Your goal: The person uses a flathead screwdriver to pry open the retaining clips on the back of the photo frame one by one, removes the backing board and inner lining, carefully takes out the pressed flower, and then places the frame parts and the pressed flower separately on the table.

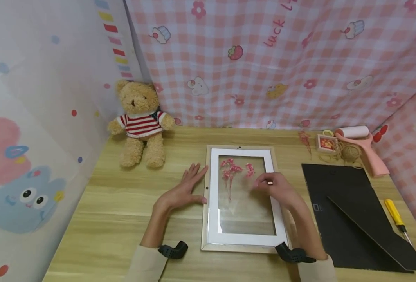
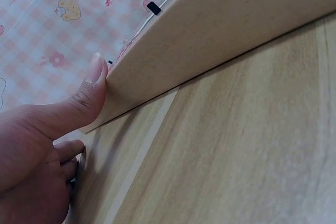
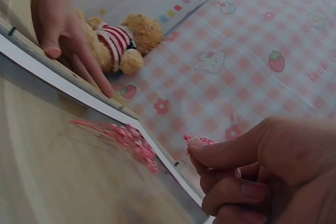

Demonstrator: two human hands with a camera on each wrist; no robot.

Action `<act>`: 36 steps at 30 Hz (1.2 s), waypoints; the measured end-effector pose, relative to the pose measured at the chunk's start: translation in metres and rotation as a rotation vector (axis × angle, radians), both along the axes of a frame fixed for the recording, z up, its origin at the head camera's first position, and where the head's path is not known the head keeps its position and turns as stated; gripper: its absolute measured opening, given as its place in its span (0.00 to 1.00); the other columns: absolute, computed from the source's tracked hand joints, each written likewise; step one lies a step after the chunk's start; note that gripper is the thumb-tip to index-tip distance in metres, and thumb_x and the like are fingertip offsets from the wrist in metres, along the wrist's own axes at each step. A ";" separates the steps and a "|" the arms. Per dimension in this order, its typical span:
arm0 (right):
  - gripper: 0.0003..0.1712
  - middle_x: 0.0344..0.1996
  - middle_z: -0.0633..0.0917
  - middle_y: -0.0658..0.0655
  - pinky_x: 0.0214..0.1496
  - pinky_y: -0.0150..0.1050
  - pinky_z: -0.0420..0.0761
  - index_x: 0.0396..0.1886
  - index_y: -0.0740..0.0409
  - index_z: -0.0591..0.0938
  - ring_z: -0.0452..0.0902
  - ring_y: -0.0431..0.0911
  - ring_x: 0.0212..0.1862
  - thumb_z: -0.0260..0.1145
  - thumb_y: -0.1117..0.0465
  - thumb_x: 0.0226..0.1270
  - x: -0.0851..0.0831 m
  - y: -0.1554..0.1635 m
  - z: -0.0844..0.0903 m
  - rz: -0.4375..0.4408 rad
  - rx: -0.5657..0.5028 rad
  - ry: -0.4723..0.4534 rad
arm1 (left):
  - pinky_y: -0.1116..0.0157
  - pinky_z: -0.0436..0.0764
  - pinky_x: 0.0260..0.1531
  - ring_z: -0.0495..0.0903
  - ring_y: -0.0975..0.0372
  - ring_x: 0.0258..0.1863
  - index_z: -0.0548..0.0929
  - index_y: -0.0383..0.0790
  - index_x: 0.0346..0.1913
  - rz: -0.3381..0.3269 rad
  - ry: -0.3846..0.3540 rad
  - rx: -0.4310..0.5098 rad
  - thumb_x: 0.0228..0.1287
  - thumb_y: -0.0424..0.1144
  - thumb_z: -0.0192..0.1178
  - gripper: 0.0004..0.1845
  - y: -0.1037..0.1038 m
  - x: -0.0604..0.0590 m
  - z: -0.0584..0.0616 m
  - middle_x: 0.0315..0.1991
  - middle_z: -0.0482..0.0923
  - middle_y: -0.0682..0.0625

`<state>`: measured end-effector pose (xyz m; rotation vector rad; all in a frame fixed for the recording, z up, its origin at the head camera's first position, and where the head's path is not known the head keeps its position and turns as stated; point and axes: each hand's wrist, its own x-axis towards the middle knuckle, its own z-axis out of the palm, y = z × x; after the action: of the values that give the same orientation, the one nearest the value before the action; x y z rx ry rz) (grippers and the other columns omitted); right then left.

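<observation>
A wooden picture frame (image 1: 204,219) with a white inner border (image 1: 246,239) and a clear pane lies on the table. Pink dried flowers (image 1: 231,169) rest on the pane at its upper left, their thin stems pointing toward the near side. My left hand (image 1: 181,194) is spread, with fingers and thumb against the frame's left edge. Over the right part of the pane, my right hand (image 1: 276,188) pinches another small sprig of pink dried flowers (image 3: 202,140) between thumb and finger. Its stem is mostly hidden by the hand.
At the right lie black backing boards (image 1: 338,235) and a yellow screwdriver (image 1: 392,211). Behind them are a pink lint roller (image 1: 373,158), a twine ball (image 1: 350,152), a small box (image 1: 326,143) and a loose pink sprig (image 1: 304,139). A teddy bear (image 1: 141,117) sits back left.
</observation>
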<state>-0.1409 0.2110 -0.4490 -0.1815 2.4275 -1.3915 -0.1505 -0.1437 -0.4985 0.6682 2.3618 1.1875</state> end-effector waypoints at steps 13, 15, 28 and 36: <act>0.18 0.33 0.82 0.55 0.32 0.38 0.71 0.54 0.76 0.84 0.69 0.42 0.31 0.59 0.61 0.87 -0.056 0.080 0.017 -0.086 0.178 0.019 | 0.43 0.28 0.87 0.22 0.47 0.90 0.44 0.50 0.92 0.018 -0.020 -0.017 0.67 0.49 0.77 0.62 0.001 -0.001 -0.001 0.91 0.27 0.40; 0.20 0.38 0.85 0.62 0.35 0.37 0.73 0.54 0.77 0.84 0.72 0.43 0.35 0.60 0.59 0.87 -0.068 0.095 0.014 -0.075 0.236 0.054 | 0.43 0.28 0.87 0.22 0.47 0.90 0.44 0.50 0.92 0.017 -0.024 -0.026 0.68 0.48 0.77 0.62 0.001 -0.001 0.000 0.91 0.26 0.40; 0.23 0.14 0.72 0.47 0.26 0.38 0.66 0.16 0.58 0.78 0.65 0.41 0.21 0.65 0.63 0.77 -0.135 0.152 -0.015 -0.017 0.387 0.151 | 0.40 0.30 0.87 0.22 0.46 0.90 0.44 0.51 0.92 0.028 -0.031 -0.038 0.67 0.50 0.77 0.62 -0.002 0.000 0.001 0.91 0.27 0.40; 0.22 0.14 0.70 0.46 0.26 0.36 0.66 0.15 0.61 0.77 0.63 0.40 0.20 0.68 0.61 0.72 -0.156 0.163 -0.025 -0.035 0.459 0.140 | 0.43 0.29 0.87 0.23 0.49 0.90 0.45 0.51 0.92 0.023 -0.030 -0.042 0.69 0.48 0.76 0.60 0.001 0.001 0.001 0.91 0.27 0.42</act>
<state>-0.2967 0.3745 -0.4742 -0.1253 2.8000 -0.8221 -0.1499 -0.1428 -0.4979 0.6067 2.3692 1.1458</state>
